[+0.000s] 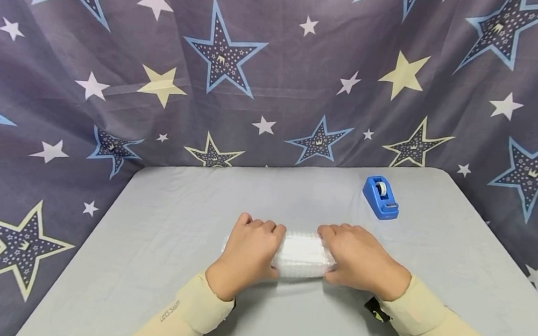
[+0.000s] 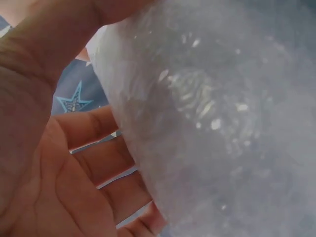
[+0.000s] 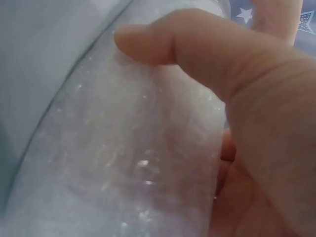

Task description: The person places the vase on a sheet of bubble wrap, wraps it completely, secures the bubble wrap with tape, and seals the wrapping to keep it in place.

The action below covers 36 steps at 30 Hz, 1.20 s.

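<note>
A bubble-wrapped bundle (image 1: 303,253) with a white patch on top lies crosswise between both hands in the head view. My left hand (image 1: 252,250) grips its left part, fingers over the far side and thumb on the near side. On the right end, my right hand (image 1: 360,257) holds it the same way. The left wrist view shows the clear bubble wrap (image 2: 212,128) up close, with fingers curled behind it. In the right wrist view the thumb presses across the wrap (image 3: 133,143). What is inside the wrapping is hidden.
A blue tape dispenser (image 1: 381,197) with a roll of tape stands at the back right of the grey-covered table (image 1: 171,218). Behind the table hangs a dark curtain (image 1: 278,71) printed with stars.
</note>
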{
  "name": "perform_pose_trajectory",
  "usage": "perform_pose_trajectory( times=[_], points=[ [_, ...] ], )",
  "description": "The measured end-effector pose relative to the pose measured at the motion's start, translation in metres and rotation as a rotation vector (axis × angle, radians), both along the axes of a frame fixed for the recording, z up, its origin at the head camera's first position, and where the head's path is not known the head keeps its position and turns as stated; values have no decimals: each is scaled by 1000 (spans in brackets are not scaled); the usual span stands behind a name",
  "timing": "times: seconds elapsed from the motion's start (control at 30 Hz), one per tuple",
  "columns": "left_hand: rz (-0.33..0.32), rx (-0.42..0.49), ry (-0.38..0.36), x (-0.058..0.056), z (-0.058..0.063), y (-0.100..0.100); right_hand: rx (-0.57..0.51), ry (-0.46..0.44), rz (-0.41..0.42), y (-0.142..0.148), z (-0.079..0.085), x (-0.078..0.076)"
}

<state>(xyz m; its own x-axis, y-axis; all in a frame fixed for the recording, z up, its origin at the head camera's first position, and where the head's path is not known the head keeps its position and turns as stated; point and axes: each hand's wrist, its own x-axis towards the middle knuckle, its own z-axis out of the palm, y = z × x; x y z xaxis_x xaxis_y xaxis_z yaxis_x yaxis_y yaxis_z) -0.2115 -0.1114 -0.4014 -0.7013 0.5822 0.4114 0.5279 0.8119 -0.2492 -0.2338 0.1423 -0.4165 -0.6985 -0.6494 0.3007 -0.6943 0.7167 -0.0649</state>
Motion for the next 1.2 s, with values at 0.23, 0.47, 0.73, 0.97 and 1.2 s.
perform_pose_trajectory(
  times=[0.23, 0.47, 0.73, 0.97, 1.2],
  points=[
    [25, 7, -61, 1, 0, 0, -25, -48, 27, 2, -1, -1],
    [30, 16, -77, -1, -2, 2, -72, -47, 50, 5, -3, -4],
    [46, 13, -100, -2, -3, 2, -54, -24, 46, 3, -1, -6],
    [46, 14, -84, -3, -5, 1, -45, 20, 52, 3, -2, -8],
    [50, 15, -91, -3, -6, 1, -21, 66, 41, 1, -4, -6]
  ],
)
